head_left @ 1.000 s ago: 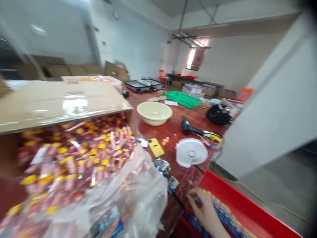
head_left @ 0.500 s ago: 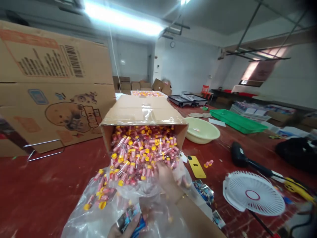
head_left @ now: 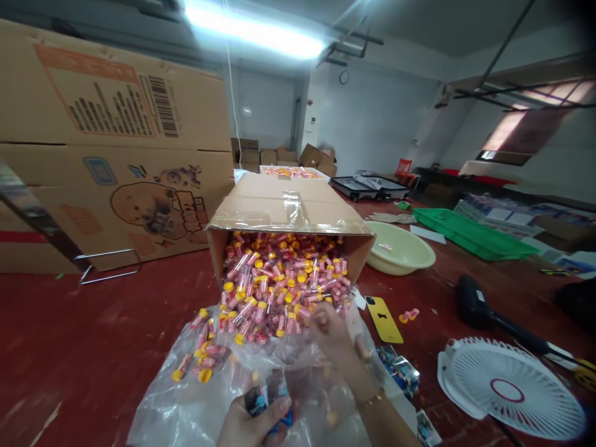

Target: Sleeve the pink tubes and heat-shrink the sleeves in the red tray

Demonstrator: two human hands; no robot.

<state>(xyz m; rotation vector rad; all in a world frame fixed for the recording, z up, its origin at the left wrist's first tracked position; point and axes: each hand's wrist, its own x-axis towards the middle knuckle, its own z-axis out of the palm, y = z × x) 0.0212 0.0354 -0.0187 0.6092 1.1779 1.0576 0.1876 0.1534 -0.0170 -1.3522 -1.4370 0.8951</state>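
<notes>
A cardboard box [head_left: 288,202] lies on its side, its mouth full of small clear tubes with pink contents and yellow caps [head_left: 288,279]. Over the table in front spreads a clear plastic sheet [head_left: 172,403], with several tubes on its left part. My right hand [head_left: 328,326] is at the right front of the tube pile, fingers curled in; what they hold, if anything, is too small to tell. Low in the view, my left hand [head_left: 256,422] is closed around small dark and blue printed packets [head_left: 270,400] above the sheet.
To the right are a yellow phone [head_left: 384,320], a pale bowl [head_left: 400,248], a green tray [head_left: 475,234], foil packets [head_left: 398,369], a black-handled tool [head_left: 472,304] and a white fan grille [head_left: 512,388]. A large printed carton [head_left: 162,167] stands at the left with a metal wire stand.
The view has shifted, so the scene sits further right. My left hand with its packets is a little higher in view. My right hand's fingers are now more curled beside the tubes.
</notes>
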